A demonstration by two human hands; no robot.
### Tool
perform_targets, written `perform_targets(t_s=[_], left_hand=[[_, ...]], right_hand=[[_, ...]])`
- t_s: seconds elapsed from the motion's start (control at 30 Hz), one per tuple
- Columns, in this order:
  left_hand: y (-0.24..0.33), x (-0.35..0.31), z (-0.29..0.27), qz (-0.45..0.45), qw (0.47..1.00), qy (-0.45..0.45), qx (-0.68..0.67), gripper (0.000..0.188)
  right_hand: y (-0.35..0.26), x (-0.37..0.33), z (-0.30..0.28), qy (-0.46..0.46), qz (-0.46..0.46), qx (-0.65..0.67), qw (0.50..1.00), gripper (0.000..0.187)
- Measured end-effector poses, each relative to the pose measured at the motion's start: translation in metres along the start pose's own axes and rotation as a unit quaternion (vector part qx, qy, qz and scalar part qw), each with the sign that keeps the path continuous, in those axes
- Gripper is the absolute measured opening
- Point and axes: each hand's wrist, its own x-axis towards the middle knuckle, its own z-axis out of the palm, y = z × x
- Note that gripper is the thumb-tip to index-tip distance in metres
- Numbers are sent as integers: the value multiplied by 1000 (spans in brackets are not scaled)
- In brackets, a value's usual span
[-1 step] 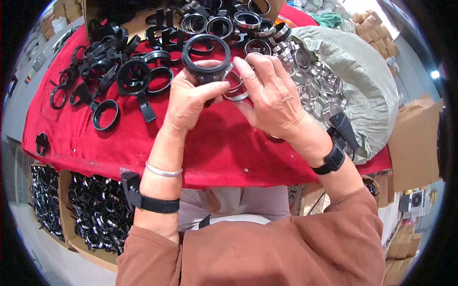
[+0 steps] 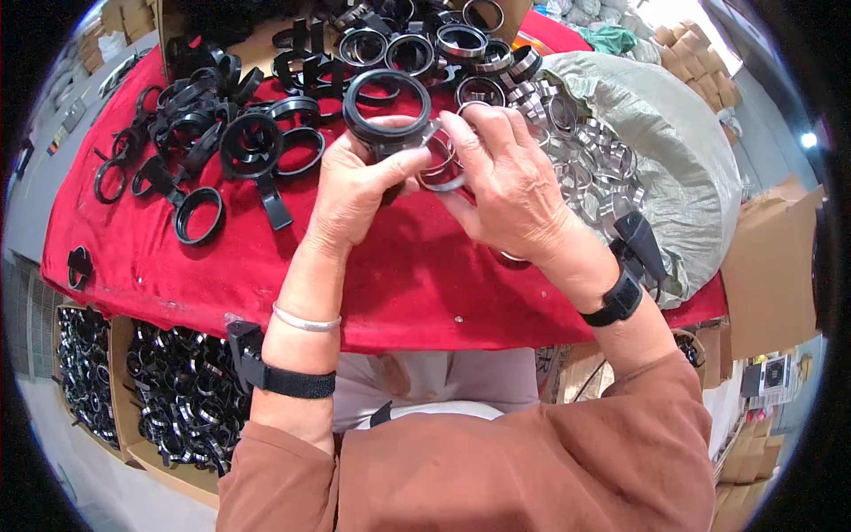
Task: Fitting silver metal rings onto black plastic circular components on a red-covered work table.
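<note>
Over the near middle of the red cloth, my left hand (image 2: 365, 182) is closed round a black plastic ring holder (image 2: 387, 134), its round opening facing up. Close beside it, my right hand (image 2: 514, 182) pinches a thin silver metal ring (image 2: 445, 185) between thumb and fingers. Fingertips of both hands nearly meet at the holder's right side; whether the metal ring touches the holder I cannot tell. Further left lie loose black ring holders (image 2: 197, 215), several with flat tabs. To the right, many silver metal rings (image 2: 581, 164) spill from a pale woven sack (image 2: 687, 168).
The red cloth (image 2: 417, 301) covers the table. Black rings with silver inserts (image 2: 461, 40) are heaped at the back by a cardboard box (image 2: 270, 66). Below the table's left edge, a carton (image 2: 122, 390) holds many finished-looking black and silver rings. An opened carton (image 2: 771, 275) stands at right.
</note>
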Motion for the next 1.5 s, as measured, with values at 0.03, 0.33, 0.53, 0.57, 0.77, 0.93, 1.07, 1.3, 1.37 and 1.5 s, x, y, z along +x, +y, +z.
perform_targets(t_s=[0.03, 0.33, 0.53, 0.57, 0.77, 0.93, 1.07, 1.3, 1.37, 1.5], left_hand=[[-1, 2, -1, -21, 998, -10, -58, 32], [-3, 2, -10, -108, 990, -60, -67, 48], [1, -1, 3, -67, 995, -65, -21, 58], [2, -2, 2, -60, 996, -66, -22, 58], [6, -2, 3, -68, 995, -75, -4, 57], [1, -1, 8, -36, 997, -63, -10, 57], [3, -9, 14, -46, 996, -58, 55, 56], [1, -8, 19, -89, 994, 47, 47, 49], [-7, -3, 0, 36, 952, 73, 294, 42], [0, -5, -12, 225, 677, 233, 661, 21]], right_hand=[[3, -2, -3, -14, 8, 13, 1000, 65], [32, 14, -20, -24, 206, 237, 949, 65], [31, 35, -5, -82, 130, 176, 972, 64], [29, 36, -4, -86, 140, 185, 969, 64], [28, 40, 2, -60, 155, 249, 954, 65], [30, 37, -5, -92, 114, 209, 967, 65], [23, 25, -1, -69, 110, 236, 963, 62], [36, 34, 17, -150, 168, 280, 933, 59], [56, 34, 37, -225, 256, 351, 872, 54], [140, 69, 38, -258, 117, 215, 934, 36]])
